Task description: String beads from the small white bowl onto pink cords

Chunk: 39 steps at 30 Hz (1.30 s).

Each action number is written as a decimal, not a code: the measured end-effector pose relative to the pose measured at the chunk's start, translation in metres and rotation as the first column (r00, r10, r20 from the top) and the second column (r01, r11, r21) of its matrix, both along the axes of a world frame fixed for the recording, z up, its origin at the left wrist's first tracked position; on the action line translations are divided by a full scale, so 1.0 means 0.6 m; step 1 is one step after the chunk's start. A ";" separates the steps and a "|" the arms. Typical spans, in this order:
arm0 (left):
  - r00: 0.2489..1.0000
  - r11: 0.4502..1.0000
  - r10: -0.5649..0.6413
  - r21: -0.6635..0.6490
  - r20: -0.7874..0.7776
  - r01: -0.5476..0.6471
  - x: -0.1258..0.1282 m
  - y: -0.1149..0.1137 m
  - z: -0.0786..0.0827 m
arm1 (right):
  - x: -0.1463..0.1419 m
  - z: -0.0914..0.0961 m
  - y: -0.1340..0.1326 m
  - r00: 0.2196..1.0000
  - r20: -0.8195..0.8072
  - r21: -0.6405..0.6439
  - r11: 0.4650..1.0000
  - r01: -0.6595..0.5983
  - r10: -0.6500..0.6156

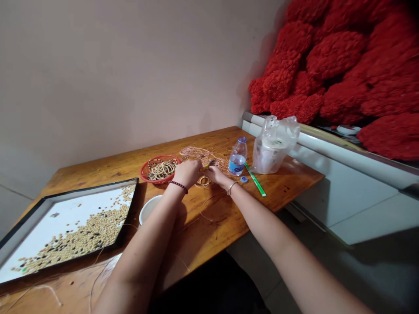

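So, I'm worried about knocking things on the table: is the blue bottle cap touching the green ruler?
Apart. The head view shows bare wooden tabletop between the blue bottle cap and the green ruler, which lies to the cap's right.

**Water bottle (238,158) and oddments on the far table**
The bottle stands on the table (288,183) beside a clear plastic bag (274,146) around a white tub; a blue bottle cap (244,179) and a green ruler (255,179) lie close by. A heap of red fluffy material (334,74) rises behind a white cabinet (343,192).
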<state>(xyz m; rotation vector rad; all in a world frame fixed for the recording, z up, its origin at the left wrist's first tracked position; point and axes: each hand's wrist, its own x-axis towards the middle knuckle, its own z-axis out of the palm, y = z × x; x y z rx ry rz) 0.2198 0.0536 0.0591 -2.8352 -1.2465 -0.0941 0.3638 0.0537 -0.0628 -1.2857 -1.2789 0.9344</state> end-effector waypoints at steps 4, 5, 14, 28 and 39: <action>1.000 0.999 0.011 0.041 -0.006 -0.011 0.005 -0.008 0.003 | -0.001 0.010 -0.003 1.000 -0.006 0.015 1.000 -0.008 0.009; 1.000 0.998 0.026 0.065 0.002 -0.026 0.006 -0.009 0.004 | 0.000 0.014 -0.005 1.000 -0.006 0.019 1.000 -0.009 0.009; 0.986 0.974 0.160 0.157 0.054 -0.167 0.003 -0.004 0.005 | 0.003 0.052 -0.035 0.999 0.044 0.053 0.998 -0.027 0.024; 0.938 0.977 0.180 0.054 0.297 -0.204 -0.002 -0.014 0.014 | 0.004 0.146 -0.090 0.998 0.050 0.230 0.972 -0.054 0.044; 0.849 0.992 -0.124 0.079 0.513 0.097 -0.052 -0.089 0.063 | 0.000 0.187 -0.120 0.948 0.242 0.189 0.948 -0.257 0.208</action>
